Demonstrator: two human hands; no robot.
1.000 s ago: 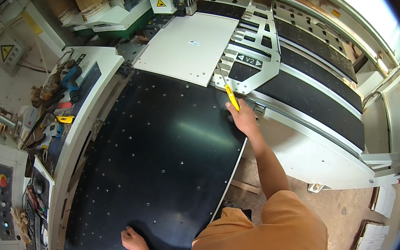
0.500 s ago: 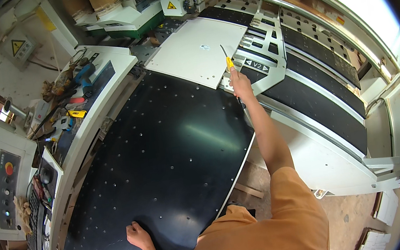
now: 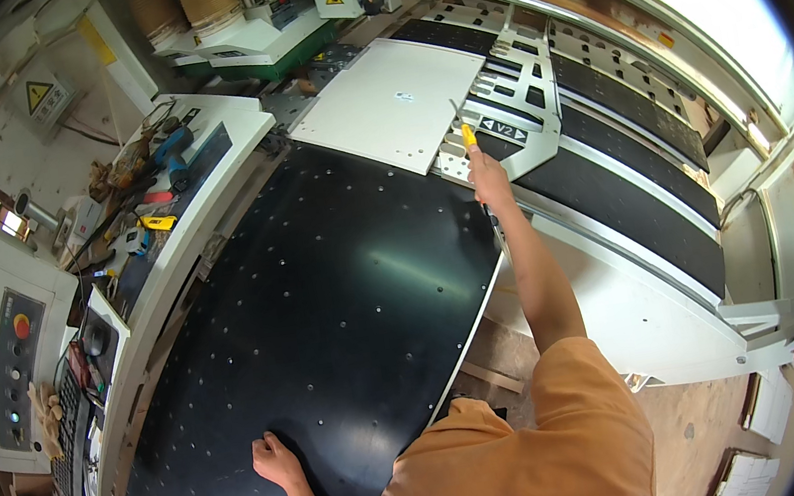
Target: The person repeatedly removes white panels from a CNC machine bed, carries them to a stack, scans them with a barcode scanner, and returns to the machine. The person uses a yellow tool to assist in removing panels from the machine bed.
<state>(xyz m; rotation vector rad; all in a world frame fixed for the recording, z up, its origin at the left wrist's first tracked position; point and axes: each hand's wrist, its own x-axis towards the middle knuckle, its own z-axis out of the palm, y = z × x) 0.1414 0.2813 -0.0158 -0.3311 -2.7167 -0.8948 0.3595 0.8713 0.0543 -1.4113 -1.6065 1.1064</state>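
My right hand (image 3: 490, 183), arm stretched far out, is wrapped round an air blow gun (image 3: 469, 135) with a yellow body and a thin bent metal nozzle. Its nozzle reaches over the right edge of a flat white panel (image 3: 388, 104). A dark hose (image 3: 493, 220) hangs below that hand. The panel lies at the far end of the black table (image 3: 322, 288), which is dotted with small round holes. Near the table's front, my left hand (image 3: 276, 461) rests on the black surface, its fingers curled into a fist with nothing seen in it.
On the left, a side bench (image 3: 228, 142) carries a blue power tool (image 3: 174, 165), a yellow tape-like tool (image 3: 158, 222) and gloves (image 3: 48, 412). A control panel with a red button (image 3: 21, 327) stands beside it. Machine heads (image 3: 259, 40) stand behind; a slotted metal frame (image 3: 528, 100) lies right.
My right hand and the blow gun have come slightly nearer and to the right, and the nozzle tip is now at the panel's right edge. My left hand stays on the table.
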